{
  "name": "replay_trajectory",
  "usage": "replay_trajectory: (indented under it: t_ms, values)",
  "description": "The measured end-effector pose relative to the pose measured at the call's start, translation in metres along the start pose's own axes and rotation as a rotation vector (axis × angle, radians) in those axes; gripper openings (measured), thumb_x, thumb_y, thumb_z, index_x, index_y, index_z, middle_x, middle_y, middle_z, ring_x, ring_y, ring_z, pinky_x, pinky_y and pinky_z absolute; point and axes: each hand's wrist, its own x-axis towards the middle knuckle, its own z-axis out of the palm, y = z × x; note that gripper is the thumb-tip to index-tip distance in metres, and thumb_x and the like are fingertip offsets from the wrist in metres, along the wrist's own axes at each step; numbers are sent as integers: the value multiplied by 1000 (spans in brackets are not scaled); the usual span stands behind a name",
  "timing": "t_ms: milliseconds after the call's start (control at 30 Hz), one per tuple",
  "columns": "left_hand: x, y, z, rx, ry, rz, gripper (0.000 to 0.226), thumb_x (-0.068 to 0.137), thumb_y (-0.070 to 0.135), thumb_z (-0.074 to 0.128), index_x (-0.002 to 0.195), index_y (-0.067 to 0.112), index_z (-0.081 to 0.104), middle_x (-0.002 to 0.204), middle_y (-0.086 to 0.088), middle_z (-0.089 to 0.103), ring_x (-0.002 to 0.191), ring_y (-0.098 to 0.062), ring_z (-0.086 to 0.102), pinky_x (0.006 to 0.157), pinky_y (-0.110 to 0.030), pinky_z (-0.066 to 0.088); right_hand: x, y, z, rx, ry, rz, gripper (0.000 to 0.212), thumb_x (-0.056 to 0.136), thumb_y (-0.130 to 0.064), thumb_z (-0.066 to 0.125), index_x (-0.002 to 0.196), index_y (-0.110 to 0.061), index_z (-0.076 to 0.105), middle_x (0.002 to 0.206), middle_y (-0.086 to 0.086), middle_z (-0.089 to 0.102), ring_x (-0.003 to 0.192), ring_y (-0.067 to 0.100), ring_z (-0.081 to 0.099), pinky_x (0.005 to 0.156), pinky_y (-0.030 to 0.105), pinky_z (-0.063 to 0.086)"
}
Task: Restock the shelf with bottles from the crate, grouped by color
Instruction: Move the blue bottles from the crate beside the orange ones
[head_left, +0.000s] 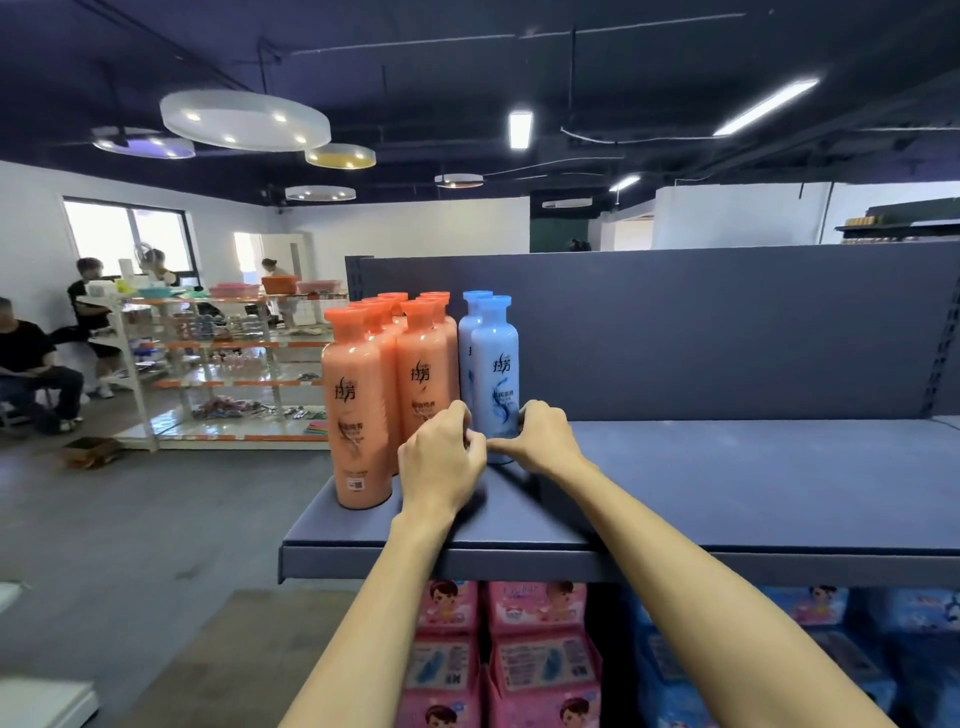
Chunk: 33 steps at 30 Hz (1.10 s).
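Both left hand and right hand clasping front blue bottle, orange bottles crowding its left, shelf lying open rightward

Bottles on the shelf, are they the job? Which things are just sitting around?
For the job: orange bottles, front blue bottle, back blue bottle, shelf, left hand and right hand holding the front blue bottle.
Just lying about: pink packs and blue packs underneath, far rack, seated people.
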Motion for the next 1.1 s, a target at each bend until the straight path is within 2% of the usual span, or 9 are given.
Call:
replay_trajectory:
  t_ms: [133,267,367,500,633,767,967,1100]
  values:
    - [1,1,2,-4,19,1,6,84,23,54,87,18,53,79,1,65,75,-28,60,59,-34,43,11,-7,6,-10,7,31,54,69,-45,85,77,-17,39,94,7,55,76,26,51,50,31,34]
    - [2,-1,2,-44,60,-33,5,84,22,57,88,18,56,77,1,65,74,-27,60,61,-32,42,17,-10,9,-7,26,29,56,69,-45,86,80,-15,40,93,5,52,78,25,50,48,29,32]
    - [3,-1,3,-53,54,-38,5,85,22,56,88,19,57,77,2,66,74,-27,60,62,-31,41,19,-9,10,-12,37,33,59,67,-47,86,75,-17,35,89,4,50,73,23,47,47,29,29]
    - [3,-2,4,-49,67,-40,4,84,22,57,87,19,57,75,2,65,74,-28,60,61,-31,39,17,-5,15,7,75,11,60,66,-53,85,86,-12,46,92,4,55,77,24,50,49,30,32]
    - [3,-1,5,-48,77,-46,4,84,22,57,87,19,57,75,2,65,75,-27,58,61,-30,33,16,-8,17,-18,112,4,67,64,-58,85,96,-7,54,95,5,59,85,26,57,60,34,41]
    - [3,-1,5,-50,78,-44,4,83,22,57,86,19,57,74,2,64,74,-27,57,60,-29,31,16,-10,19,-25,134,3,68,64,-59,84,95,-7,55,93,5,61,84,27,58,63,34,42]
    - [2,-1,4,-73,80,-35,4,84,22,57,86,19,57,75,3,64,73,-27,57,60,-32,40,14,-12,20,-34,141,6,68,64,-59,84,96,-7,54,93,6,62,85,28,59,66,36,48]
    - [2,-2,4,-82,80,-32,4,83,21,57,86,18,56,74,2,64,74,-28,57,61,-32,41,12,-14,19,-40,138,17,66,66,-57,83,98,-7,53,93,5,61,84,28,57,65,34,46]
